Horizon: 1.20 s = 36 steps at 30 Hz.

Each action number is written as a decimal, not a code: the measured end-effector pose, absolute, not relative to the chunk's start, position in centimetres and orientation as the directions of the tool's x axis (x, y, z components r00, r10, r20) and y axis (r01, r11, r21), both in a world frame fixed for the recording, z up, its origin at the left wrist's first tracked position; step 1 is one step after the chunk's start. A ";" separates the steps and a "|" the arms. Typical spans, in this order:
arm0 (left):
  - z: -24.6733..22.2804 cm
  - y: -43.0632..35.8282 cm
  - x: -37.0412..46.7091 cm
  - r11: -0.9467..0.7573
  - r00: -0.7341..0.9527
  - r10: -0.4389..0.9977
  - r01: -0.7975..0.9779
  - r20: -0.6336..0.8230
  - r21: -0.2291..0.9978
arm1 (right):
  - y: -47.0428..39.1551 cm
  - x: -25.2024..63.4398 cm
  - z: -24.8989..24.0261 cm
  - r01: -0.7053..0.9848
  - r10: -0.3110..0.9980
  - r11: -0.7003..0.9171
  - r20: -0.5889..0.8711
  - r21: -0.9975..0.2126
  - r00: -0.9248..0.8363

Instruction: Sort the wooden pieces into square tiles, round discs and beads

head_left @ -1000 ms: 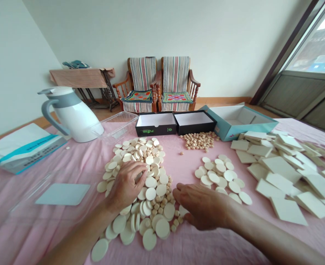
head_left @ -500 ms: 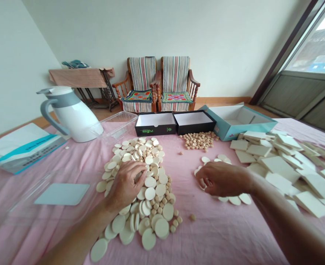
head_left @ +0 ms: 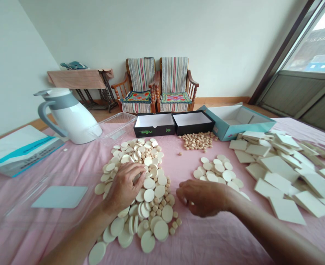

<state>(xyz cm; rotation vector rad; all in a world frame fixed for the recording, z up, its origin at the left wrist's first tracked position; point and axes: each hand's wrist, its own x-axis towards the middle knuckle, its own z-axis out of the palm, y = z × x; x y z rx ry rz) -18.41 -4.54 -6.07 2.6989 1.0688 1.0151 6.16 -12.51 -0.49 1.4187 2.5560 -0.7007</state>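
My left hand (head_left: 127, 186) rests on a heap of round wooden discs (head_left: 149, 195) mixed with small wooden cubes (head_left: 154, 208). Its fingers are curled down, with the thumb near the fingertips; whatever lies under them is hidden. My right hand (head_left: 203, 197) is over the cloth between that mixed heap and a smaller pile of discs (head_left: 219, 168). Its fingers are bent inward. A small pale piece (head_left: 191, 202) shows by them, too little visible to tell whether it is gripped.
Beyond the discs lie many small rounded wooden pieces (head_left: 197, 141). Two black boxes (head_left: 154, 131) and a light blue box (head_left: 241, 129) stand behind. Square wooden boards (head_left: 279, 168) are heaped at right. At left are a white jug (head_left: 78, 121), clear plastic trays (head_left: 115, 127) and a bag (head_left: 27, 147).
My right hand has moved left and slightly down, off the smaller disc pile. The loose cube seen on the cloth below it no longer shows there. My left hand stays on the mixed heap.
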 end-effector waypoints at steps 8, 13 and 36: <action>-5.9 -4.7 -18.4 -0.757 0.542 0.630 0.587 0.556 0.286 | -6.0 12.5 -3.9 0.940 0.983 0.021 0.181 -0.340 0.043; -5.9 -4.6 -18.4 -0.753 0.540 0.636 0.589 0.551 0.293 | -7.2 11.5 -3.3 0.888 0.974 0.124 0.224 -0.443 -0.025; -6.0 -4.7 -18.4 -0.752 0.545 0.638 0.591 0.543 0.290 | -15.4 3.4 -1.5 0.851 0.801 0.470 -0.291 -0.235 -0.523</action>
